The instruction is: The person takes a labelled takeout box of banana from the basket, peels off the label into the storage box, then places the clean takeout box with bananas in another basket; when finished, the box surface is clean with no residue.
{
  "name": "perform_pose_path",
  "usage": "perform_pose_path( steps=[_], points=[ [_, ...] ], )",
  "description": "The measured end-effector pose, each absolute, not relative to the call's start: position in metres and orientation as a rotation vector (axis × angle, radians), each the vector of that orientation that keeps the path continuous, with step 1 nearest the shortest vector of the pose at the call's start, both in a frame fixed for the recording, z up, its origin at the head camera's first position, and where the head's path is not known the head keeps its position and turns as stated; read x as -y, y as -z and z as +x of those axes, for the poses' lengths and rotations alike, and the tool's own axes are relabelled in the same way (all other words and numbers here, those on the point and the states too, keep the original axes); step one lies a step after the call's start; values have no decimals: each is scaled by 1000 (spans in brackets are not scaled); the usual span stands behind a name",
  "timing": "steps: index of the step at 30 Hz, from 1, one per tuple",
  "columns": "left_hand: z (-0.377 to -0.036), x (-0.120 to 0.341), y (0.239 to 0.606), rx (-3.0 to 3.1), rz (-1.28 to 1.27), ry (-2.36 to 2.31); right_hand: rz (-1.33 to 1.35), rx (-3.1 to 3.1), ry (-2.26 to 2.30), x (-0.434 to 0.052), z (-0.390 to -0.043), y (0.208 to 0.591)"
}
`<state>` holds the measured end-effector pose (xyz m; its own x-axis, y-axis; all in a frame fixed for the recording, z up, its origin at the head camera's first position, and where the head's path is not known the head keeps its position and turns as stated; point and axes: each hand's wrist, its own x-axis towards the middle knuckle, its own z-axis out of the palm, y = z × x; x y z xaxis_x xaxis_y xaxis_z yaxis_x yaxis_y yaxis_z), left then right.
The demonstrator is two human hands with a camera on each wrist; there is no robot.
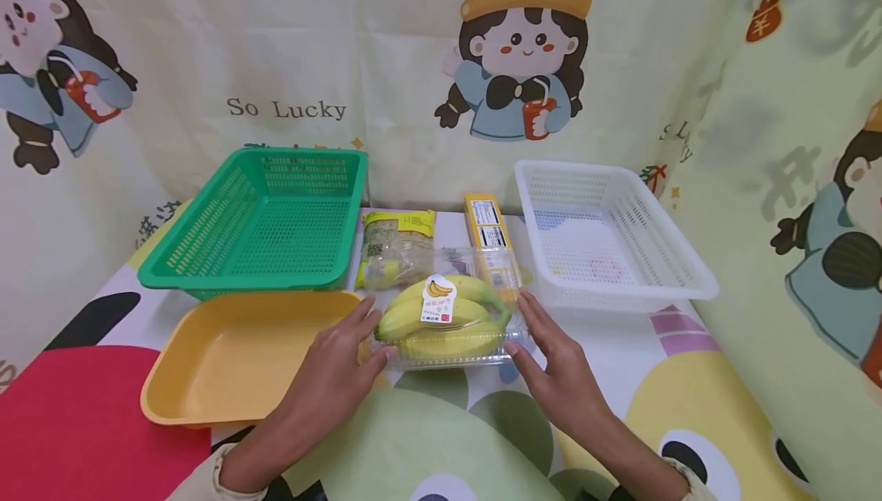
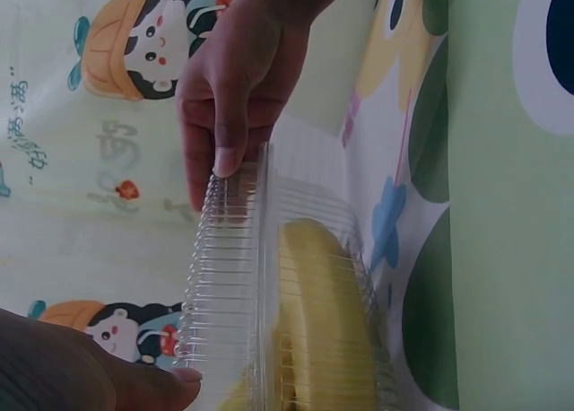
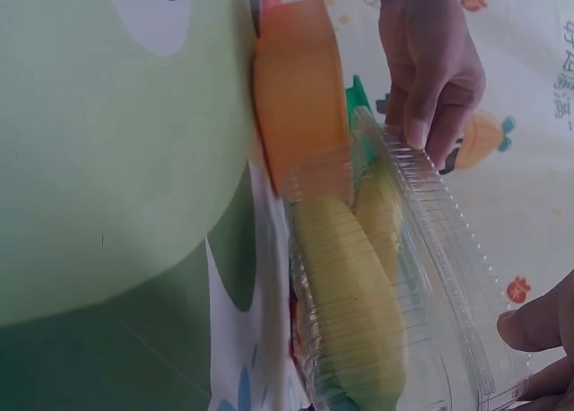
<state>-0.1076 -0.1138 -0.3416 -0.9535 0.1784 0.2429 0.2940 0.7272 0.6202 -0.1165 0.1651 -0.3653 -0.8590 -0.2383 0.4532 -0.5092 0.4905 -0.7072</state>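
A clear plastic clamshell box (image 1: 482, 359) with bananas (image 1: 406, 321) inside lies at the middle of the table, a round-topped white label (image 1: 439, 300) showing over the fruit. My left hand (image 1: 338, 363) holds the box at its left side, thumb at the front edge. On the opposite side my right hand (image 1: 561, 367) grips it in the same way. Both wrist views show the thumbs on the ribbed lid (image 2: 224, 276) and the fingers around its ends. Yellow fruit (image 3: 350, 294) shows through the plastic; some fingertips are hidden.
Behind the box are a yellow-and-clear bag (image 1: 400, 229) and a narrow yellow carton (image 1: 485, 217). A green basket (image 1: 241, 284) stands at back left, an orange-yellow tub (image 1: 207, 363) in front of it, and a white basket (image 1: 620, 290) at back right.
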Motion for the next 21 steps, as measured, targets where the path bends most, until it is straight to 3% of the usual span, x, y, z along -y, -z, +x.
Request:
perform_pose_path(
  steps=[21],
  points=[
    [-99, 117, 338, 2812, -322, 973, 683, 2321, -1591, -162, -117, 375]
  ],
)
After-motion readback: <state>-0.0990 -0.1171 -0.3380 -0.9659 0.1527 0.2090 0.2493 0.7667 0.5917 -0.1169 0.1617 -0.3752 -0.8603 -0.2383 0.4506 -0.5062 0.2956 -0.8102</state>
